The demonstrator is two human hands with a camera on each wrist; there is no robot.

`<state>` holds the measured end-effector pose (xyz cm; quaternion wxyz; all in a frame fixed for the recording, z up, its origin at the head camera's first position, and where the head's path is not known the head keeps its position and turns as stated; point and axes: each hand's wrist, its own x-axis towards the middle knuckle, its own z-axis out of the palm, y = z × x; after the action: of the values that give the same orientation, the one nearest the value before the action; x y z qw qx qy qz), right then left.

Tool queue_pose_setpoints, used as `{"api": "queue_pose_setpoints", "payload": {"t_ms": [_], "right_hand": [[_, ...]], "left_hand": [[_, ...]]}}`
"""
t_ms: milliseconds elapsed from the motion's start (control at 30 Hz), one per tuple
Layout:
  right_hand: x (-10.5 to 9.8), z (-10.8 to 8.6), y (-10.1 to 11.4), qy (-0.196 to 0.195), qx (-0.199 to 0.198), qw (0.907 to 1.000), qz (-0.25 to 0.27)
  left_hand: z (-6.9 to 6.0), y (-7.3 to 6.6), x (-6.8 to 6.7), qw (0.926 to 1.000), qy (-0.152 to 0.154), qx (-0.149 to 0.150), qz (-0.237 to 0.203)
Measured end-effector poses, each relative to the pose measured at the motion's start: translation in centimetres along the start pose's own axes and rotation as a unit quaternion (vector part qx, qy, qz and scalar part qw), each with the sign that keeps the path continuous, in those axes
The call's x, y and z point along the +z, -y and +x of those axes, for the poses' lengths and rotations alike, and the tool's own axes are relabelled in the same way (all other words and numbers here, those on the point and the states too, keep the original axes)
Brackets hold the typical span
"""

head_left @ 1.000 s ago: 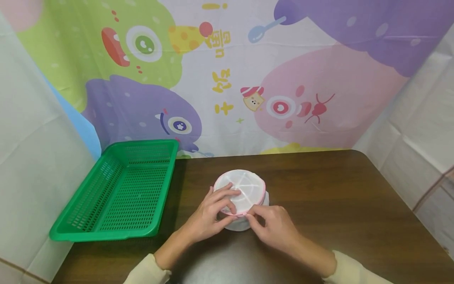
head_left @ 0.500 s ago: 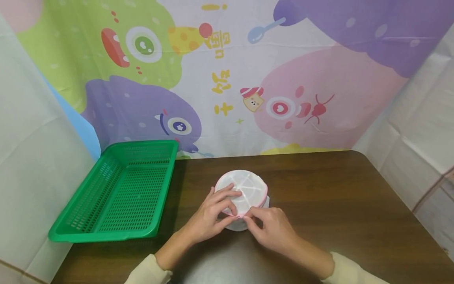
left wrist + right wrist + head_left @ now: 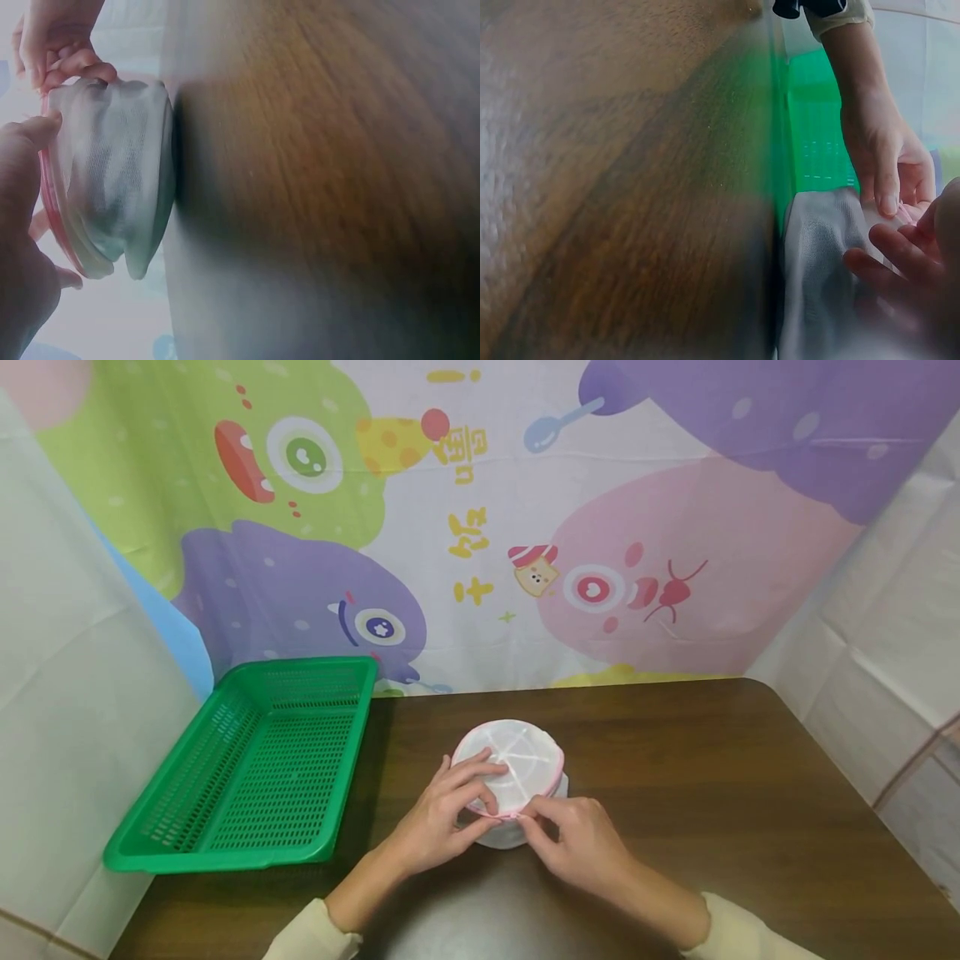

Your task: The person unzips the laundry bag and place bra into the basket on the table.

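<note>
A round white mesh laundry bag [image 3: 528,764] with a pink zipped edge [image 3: 559,774] stands on the table in front of me. My left hand [image 3: 447,806] pinches the near edge between thumb and index finger, while its other fingers spread over the lid. Just to the right, my right hand [image 3: 581,835] pinches the same pink edge with thumb and index finger, apparently at the zip pull, which the fingertips mostly hide. The soft mesh side [image 3: 124,157] looks creased in the left wrist view. In the right wrist view the fabric [image 3: 817,247] rises beside the fingers.
A green perforated plastic basket [image 3: 270,777] stands to the left, partly over the table's left edge. The brown wooden table [image 3: 712,793] extends to the right. A cartoon-printed cloth [image 3: 480,635] hangs behind it, and pale sheets [image 3: 885,635] flank both sides.
My right hand shifted slightly left along the pink edge, then a little back to the right. The lid swayed slightly with it. My left hand has stayed nearly still.
</note>
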<state>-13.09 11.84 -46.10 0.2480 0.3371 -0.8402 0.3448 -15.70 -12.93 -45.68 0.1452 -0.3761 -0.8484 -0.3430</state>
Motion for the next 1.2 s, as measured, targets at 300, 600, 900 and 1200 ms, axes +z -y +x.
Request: {"api": "queue_pose_setpoints", "payload": {"t_ms": [300, 600, 900, 1200], "right_hand": [[0.2, 0.1, 0.34, 0.002, -0.006, 1.0, 0.007], [0.25, 0.09, 0.38, -0.003, -0.014, 0.9998, -0.013], [0.04, 0.0, 0.22, -0.003, 0.001, 1.0, -0.006], [0.03, 0.06, 0.34, 0.0, -0.001, 1.0, -0.004]], "left_hand": [[0.27, -0.37, 0.35, 1.0, 0.001, -0.001, -0.002], [0.19, -0.28, 0.18, 0.9999, 0.009, -0.004, -0.006], [-0.23, 0.24, -0.02, 0.9999, -0.006, 0.011, -0.005], [-0.04, 0.17, 0.26, 0.9999, -0.008, 0.006, -0.002]]}}
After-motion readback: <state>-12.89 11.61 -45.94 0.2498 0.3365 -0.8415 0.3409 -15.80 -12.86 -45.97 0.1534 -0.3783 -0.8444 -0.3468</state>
